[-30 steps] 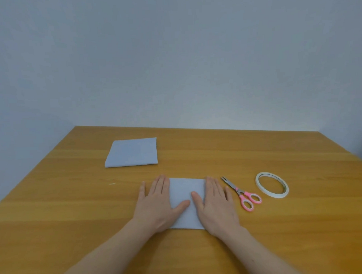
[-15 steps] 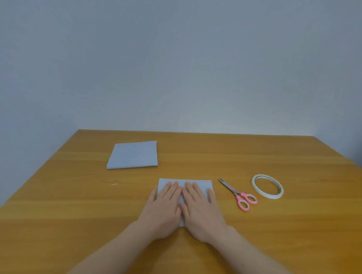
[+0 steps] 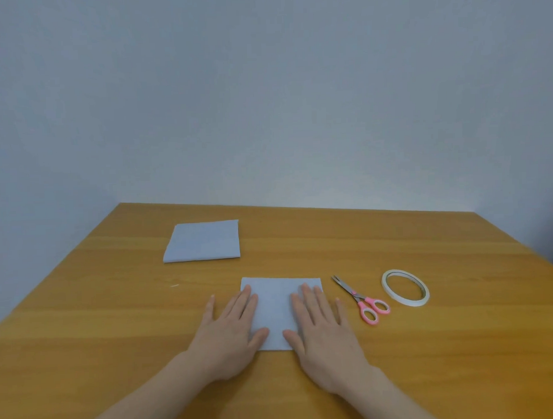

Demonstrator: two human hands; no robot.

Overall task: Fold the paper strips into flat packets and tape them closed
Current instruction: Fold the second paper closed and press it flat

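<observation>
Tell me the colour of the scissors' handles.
Pink. The scissors lie right of the folded paper; the head view shows the handles plainly.

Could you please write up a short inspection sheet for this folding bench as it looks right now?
Surface: wooden table, bare wood grain showing.
Job's things: folded paper pressed flat near the front; second folded paper lying apart, farther back on the left; tape roll flat on the right; pink-handled scissors closed, between paper and tape.
Clutter: a tiny pale speck left of the near paper.
Grip: left hand and right hand both flat, fingers straight, pressing the near paper's side edges.
Cables: nothing seen.
Surroundings: plain pale wall behind the table.
</observation>
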